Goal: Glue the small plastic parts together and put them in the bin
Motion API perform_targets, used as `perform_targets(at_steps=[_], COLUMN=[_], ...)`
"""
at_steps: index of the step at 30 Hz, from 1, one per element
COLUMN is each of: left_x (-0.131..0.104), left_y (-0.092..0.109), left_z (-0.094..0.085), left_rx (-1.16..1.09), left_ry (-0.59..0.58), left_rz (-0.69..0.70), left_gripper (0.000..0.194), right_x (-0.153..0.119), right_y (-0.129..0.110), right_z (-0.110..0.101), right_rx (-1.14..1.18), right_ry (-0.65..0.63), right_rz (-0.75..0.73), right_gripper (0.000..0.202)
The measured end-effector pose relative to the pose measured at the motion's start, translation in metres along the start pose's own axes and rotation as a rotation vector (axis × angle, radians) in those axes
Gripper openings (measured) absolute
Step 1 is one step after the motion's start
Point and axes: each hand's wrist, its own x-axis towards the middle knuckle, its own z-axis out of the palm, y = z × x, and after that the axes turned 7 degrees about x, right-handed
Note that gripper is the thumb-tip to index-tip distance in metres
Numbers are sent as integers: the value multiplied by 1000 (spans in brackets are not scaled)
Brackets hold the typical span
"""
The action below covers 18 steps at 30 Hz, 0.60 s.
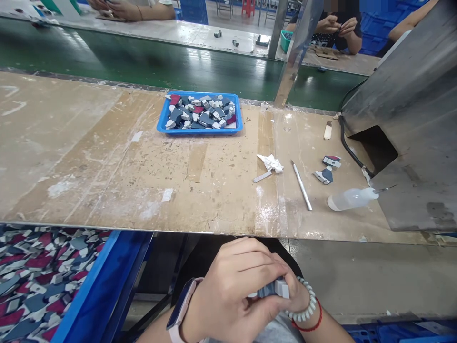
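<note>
Close to my body, below the table edge, my two hands are pressed together around a small dark-grey and light-grey part (272, 289). My left hand (237, 286), with a watch at the wrist, lies over the front with its fingers curled around the part. Behind it, my right hand (293, 286) is closed on the same part and mostly covered by the left. Only a strip of the part and one pale block-like end show between the fingers; the remainder is hidden.
A blue tray (160, 125) of similar parts sits on the table. To its right lie crumpled white tissue (273, 164), a craft knife (302, 186), two loose parts (325, 175) and a needle-tipped bottle (352, 199). A full blue bin (96, 286) stands left. Co-workers' hands (337, 26) are across the conveyor.
</note>
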Motion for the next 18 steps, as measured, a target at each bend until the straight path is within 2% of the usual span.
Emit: perform_targets(at_steps=[5, 9, 18], left_x=[-2, -1, 1], left_y=[1, 1, 0], left_z=[-1, -1, 0], left_rx=[-13, -32, -18], left_ry=[13, 36, 21], left_rz=[-25, 6, 4], left_gripper=[19, 20, 16], right_x=[13, 19, 11], right_y=[-14, -23, -13], right_z=[3, 5, 3], right_rx=[192, 263, 189], right_ry=[-42, -45, 8], right_rz=[-77, -106, -146], right_gripper=[61, 60, 47])
